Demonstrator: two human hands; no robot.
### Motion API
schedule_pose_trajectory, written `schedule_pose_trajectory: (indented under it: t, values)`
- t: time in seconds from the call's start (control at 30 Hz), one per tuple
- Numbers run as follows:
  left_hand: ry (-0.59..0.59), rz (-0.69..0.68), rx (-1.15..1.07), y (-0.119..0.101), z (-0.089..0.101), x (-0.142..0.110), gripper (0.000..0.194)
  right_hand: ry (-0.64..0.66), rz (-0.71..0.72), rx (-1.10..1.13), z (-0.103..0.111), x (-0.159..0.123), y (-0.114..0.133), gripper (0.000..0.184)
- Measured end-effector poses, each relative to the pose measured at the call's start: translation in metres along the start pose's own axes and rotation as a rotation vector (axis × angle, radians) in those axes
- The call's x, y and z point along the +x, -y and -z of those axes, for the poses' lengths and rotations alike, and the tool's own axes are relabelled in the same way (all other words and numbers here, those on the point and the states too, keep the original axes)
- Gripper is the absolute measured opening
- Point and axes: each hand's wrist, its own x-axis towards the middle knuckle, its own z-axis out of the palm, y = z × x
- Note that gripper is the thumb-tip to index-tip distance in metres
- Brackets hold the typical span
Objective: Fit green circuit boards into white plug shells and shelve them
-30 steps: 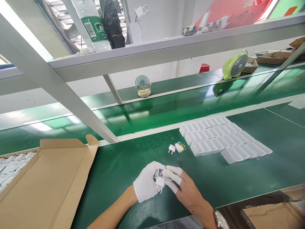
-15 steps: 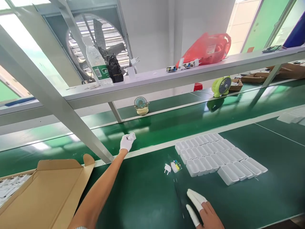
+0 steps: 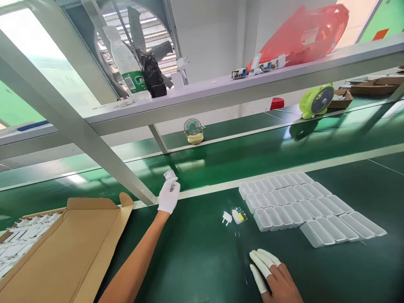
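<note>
My left hand (image 3: 169,194), in a white glove, reaches over the pale rail to the green belt. Its closed fingers are at a small white plastic piece (image 3: 170,174) that juts past the fingertips; its exact kind is unclear. My right hand (image 3: 274,269) rests low on the green table, with white finger cots on several spread fingers and nothing held. Just left of it lies a thin dark wire (image 3: 241,256) with bare ends. Farther up are a white two-pin plug (image 3: 227,217) and a small circuit board (image 3: 240,215). Rows of white plastic cases (image 3: 284,198) stand right of these.
An opened cardboard box (image 3: 59,248) with many white parts sits at left. A slanted metal post (image 3: 104,151) meets the rail beside my left hand. The overhead shelf (image 3: 208,94) carries a bottle (image 3: 129,67) and a red bag (image 3: 303,38). Small fans stand behind the belt.
The view has shifted. My left hand has turned, and the white piece now points away beyond its fingertips instead of to the right. My right hand stays near the wire.
</note>
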Motion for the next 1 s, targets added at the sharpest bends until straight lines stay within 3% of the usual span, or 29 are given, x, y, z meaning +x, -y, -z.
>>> schedule_pose_trajectory:
  t: [0.03, 0.1, 0.17, 0.23, 0.3, 0.37, 0.47, 0.57, 0.63, 0.7, 0.8, 0.87, 1.0]
  values:
    - [0.111, -0.082, -0.036, -0.007, -0.003, -0.022, 0.032, 0.025, -0.031, 0.003, 0.002, 0.004, 0.004, 0.019]
    - [0.497, -0.392, -0.097, -0.023, -0.014, -0.070, 0.033, 0.084, -0.066, 0.000, 0.006, 0.010, 0.012, 0.021]
    - [0.767, -0.644, 0.023, -0.041, -0.030, -0.115, 0.037, 0.117, -0.086, 0.006, 0.011, 0.016, 0.018, 0.031]
    - [0.901, -0.833, 0.237, -0.058, -0.049, -0.151, 0.049, 0.090, -0.104, 0.034, 0.016, 0.022, 0.021, 0.038]
    - [0.955, -0.889, 0.399, -0.071, -0.065, -0.175, 0.064, 0.039, -0.143, 0.068, 0.024, 0.030, 0.020, 0.039]
    - [0.947, -0.863, 0.501, -0.076, -0.073, -0.190, 0.059, -0.011, -0.194, 0.061, 0.033, 0.039, 0.015, 0.033]
    - [0.909, -0.799, 0.581, -0.071, -0.066, -0.201, 0.030, -0.012, -0.289, -0.080, 0.044, 0.054, -0.001, 0.018]
    - [0.899, -0.691, 0.576, -0.057, -0.042, -0.199, 0.023, 0.189, -0.424, -0.187, 0.044, 0.069, -0.020, 0.022]
    - [0.830, -0.597, 0.524, -0.043, -0.023, -0.186, 0.022, 0.360, -0.489, -0.194, 0.040, 0.078, -0.028, 0.017]
    - [0.657, -0.485, 0.481, -0.022, -0.003, -0.159, 0.021, 0.458, -0.509, -0.202, 0.034, 0.084, -0.033, 0.016]
    - [0.338, -0.176, 0.473, 0.026, 0.027, -0.107, 0.019, 0.451, -0.493, -0.187, 0.028, 0.084, -0.035, 0.020]
    - [0.274, 0.040, 0.487, 0.063, 0.045, -0.077, 0.020, 0.419, -0.480, -0.140, 0.028, 0.076, -0.035, 0.021]
    - [0.228, 0.192, 0.508, 0.122, 0.066, -0.048, 0.031, 0.430, -0.473, 0.000, 0.031, 0.055, -0.033, 0.019]
